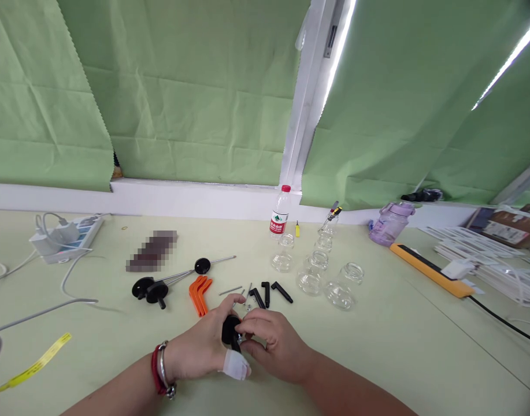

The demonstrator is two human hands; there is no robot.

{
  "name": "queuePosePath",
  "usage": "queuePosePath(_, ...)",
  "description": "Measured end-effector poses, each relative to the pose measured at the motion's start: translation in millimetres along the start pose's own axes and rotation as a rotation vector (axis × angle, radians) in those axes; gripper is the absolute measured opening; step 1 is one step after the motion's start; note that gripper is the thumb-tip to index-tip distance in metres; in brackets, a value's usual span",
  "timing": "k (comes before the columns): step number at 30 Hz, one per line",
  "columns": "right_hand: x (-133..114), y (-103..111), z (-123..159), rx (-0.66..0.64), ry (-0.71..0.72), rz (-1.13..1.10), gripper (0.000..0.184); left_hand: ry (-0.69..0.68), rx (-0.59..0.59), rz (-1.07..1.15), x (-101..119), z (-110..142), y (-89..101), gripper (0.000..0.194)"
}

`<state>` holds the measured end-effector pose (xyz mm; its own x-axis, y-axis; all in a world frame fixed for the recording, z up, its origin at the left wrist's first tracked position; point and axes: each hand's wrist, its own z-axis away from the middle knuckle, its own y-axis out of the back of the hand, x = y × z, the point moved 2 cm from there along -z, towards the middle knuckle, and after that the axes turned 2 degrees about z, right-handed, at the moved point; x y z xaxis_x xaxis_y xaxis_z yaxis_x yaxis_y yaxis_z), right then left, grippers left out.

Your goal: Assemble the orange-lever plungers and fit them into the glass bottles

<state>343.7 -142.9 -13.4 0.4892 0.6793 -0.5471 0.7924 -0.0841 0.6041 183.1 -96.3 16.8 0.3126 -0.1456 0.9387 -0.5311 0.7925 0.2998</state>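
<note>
Black round pc (pixel 230 329) in L fingers (pixel 234 299), R fingers (pixel 256 327) at edge

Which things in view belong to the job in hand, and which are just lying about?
Likely for the job:
Black part held in the left hand, touched by the right hand
Black discs with metal rods
Orange angled pieces
Black angled pieces
Clear jars

Apparently just lying about:
Red-capped bottle
Purple bottle
Orange power strip
White power strip
Yellow strip
</note>
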Motion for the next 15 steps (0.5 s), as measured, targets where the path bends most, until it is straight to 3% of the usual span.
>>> queuePosePath(5, -4.2, 1.9, -1.2, -0.048, -0.008, 0.006, 0.017, -0.005, -0.016, 0.014, 1.2, -0.2, -0.9, 0.087)
queuePosePath(15, -0.4, -1.2, -0.6, 0.009, -0.026, -0.024, 0.011, -0.019, -0.008, 0.008, 3.1, 0.0, -0.9, 0.085)
